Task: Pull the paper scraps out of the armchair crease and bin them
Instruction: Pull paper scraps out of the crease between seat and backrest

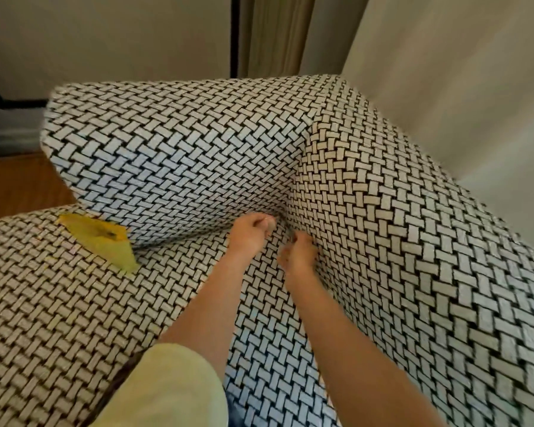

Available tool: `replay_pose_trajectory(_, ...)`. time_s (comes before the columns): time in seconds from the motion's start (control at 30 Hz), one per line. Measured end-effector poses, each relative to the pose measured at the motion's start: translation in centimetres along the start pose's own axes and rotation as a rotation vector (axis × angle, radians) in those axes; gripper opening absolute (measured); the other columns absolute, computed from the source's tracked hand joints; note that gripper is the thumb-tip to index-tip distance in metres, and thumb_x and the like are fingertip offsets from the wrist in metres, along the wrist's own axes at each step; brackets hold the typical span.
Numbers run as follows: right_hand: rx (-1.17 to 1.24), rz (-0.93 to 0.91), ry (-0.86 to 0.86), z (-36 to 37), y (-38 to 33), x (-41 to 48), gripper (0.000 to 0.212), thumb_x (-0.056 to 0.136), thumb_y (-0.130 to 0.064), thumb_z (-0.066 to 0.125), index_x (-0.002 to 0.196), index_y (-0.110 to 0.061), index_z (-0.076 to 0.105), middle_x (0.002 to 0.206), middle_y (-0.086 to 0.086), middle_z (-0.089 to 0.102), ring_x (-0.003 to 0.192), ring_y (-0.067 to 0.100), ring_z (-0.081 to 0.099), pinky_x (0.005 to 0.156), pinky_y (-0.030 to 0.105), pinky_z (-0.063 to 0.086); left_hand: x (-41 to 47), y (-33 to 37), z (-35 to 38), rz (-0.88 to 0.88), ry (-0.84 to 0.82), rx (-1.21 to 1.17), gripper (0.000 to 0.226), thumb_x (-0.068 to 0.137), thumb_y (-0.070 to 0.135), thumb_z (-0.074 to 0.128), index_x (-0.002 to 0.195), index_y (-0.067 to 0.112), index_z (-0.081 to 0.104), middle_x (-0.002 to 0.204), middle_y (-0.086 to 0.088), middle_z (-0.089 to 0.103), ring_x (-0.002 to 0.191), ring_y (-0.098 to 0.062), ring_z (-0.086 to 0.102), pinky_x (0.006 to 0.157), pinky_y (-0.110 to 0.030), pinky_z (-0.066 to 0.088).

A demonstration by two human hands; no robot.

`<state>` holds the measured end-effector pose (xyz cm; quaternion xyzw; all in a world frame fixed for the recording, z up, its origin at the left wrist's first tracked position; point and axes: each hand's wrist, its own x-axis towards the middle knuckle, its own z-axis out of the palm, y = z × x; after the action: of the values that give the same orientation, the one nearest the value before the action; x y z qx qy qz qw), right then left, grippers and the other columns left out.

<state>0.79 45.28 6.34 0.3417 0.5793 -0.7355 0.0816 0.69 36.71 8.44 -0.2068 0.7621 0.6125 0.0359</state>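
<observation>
Fingers (267, 224) of left hand (249, 234) and right hand (297, 255) blurred at armchair crease (285, 214)

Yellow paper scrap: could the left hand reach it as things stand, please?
Probably yes: the yellow paper scrap sticks out of the crease, with only bare seat fabric between it and the left hand.

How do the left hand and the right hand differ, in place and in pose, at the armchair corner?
The left hand reaches deeper into the corner crease; the right hand is nearer the person, against the side cushion. The left hand seems to pinch a pale bit; the right hand is curled too, but I cannot tell whether it holds anything. Both are away from the yellow paper.
</observation>
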Motion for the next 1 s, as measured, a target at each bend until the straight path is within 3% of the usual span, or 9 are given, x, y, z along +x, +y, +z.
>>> replay_pose_trajectory(0.1,0.295,0.197,-0.162,-0.1,-0.8,-0.5,0.032,0.095,-0.019,0.032,0.065,-0.015,0.040,0.048,-0.003,0.037,0.037,0.009,0.031,0.032,0.016,0.023,-0.7,-0.3,0.1,0.020,-0.011,0.103,0.022,0.093,0.010,0.050,0.111,0.012,0.064,0.109,-0.001,0.063,0.104,-0.016,0.058,0.091,-0.022,0.041)
replay_pose_trajectory(0.23,0.534,0.349,-0.231,-0.2,-0.7,-0.5,0.029,0.094,-0.015,0.029,0.070,-0.009,0.044,0.062,0.006,0.049,0.058,0.015,0.044,0.051,0.021,0.039,-0.9,-0.7,0.3,0.055,-0.079,0.013,0.014,0.092,0.010,0.052,0.104,0.011,0.059,0.108,-0.001,0.064,0.092,-0.009,0.056,0.076,-0.013,0.042)
replay_pose_trajectory(0.33,0.568,0.384,-0.262,-0.8,-0.8,-0.8,0.031,0.098,-0.016,0.027,0.076,-0.006,0.047,0.074,0.011,0.052,0.068,0.018,0.052,0.063,0.026,0.046,-1.1,-0.7,0.7,0.114,-0.164,0.142,0.017,0.093,0.009,0.051,0.106,0.008,0.061,0.102,0.000,0.062,0.092,-0.009,0.053,0.078,-0.017,0.039)
replay_pose_trajectory(0.47,0.529,0.375,-0.351,-1.6,-0.7,-0.4,0.031,0.101,-0.019,0.028,0.091,-0.001,0.052,0.054,0.009,0.064,0.053,0.015,0.064,0.046,0.021,0.052,-1.3,-1.0,1.6,0.218,-0.303,0.275,0.019,0.088,0.007,0.058,0.104,0.013,0.067,0.104,0.000,0.062,0.097,-0.009,0.052,0.089,-0.021,0.039)
replay_pose_trajectory(0.6,0.478,0.345,-0.250,-2.6,-1.0,0.3,0.027,0.100,-0.020,0.037,0.082,-0.007,0.054,0.070,0.005,0.056,0.058,0.010,0.050,0.040,0.016,0.044,-1.3,-1.3,2.3,0.211,-0.284,0.169,0.021,0.090,0.010,0.057,0.108,0.017,0.064,0.101,0.003,0.058,0.089,-0.008,0.054,0.078,-0.016,0.046)
replay_pose_trajectory(0.7,0.154,0.236,-0.188,-4.2,-0.5,-0.1,0.025,0.098,-0.012,0.038,0.084,-0.009,0.059,0.067,0.001,0.047,0.052,0.006,0.036,0.037,0.013,0.032,-0.9,-1.9,2.4,0.151,-0.148,0.079,0.021,0.095,0.009,0.046,0.110,0.012,0.060,0.110,-0.001,0.058,0.098,-0.012,0.053,0.084,-0.021,0.044)
replay_pose_trajectory(0.83,-0.349,-0.008,-0.046,-6.4,2.6,-0.6,0.031,0.095,-0.009,0.038,0.089,-0.016,0.067,0.062,-0.006,0.044,0.050,0.006,0.034,0.041,0.017,0.028,0.0,-3.5,2.8,0.166,-0.187,0.294,0.030,0.092,0.000,0.046,0.119,0.011,0.056,0.123,-0.008,0.053,0.107,-0.017,0.051,0.090,-0.022,0.041)
replay_pose_trajectory(0.93,-0.639,-0.341,0.035,-6.7,3.4,-1.1,0.028,0.098,-0.019,0.036,0.112,-0.014,0.060,0.066,-0.003,0.054,0.051,0.010,0.041,0.048,0.025,0.032,0.0,-3.6,3.9,0.245,-0.220,0.441,0.035,0.091,0.011,0.052,0.126,0.016,0.052,0.131,-0.006,0.050,0.117,-0.024,0.048,0.099,-0.034,0.041)
replay_pose_trajectory(1.0,-0.976,-0.523,0.074,-6.9,3.3,-1.4,0.033,0.099,-0.024,0.034,0.129,-0.019,0.046,0.082,0.006,0.065,0.064,0.020,0.057,0.055,0.029,0.040,-0.3,-3.2,4.8,0.274,-0.270,0.608,0.042,0.090,0.021,0.053,0.131,0.020,0.047,0.136,-0.005,0.049,0.123,-0.026,0.042,0.103,-0.040,0.037)
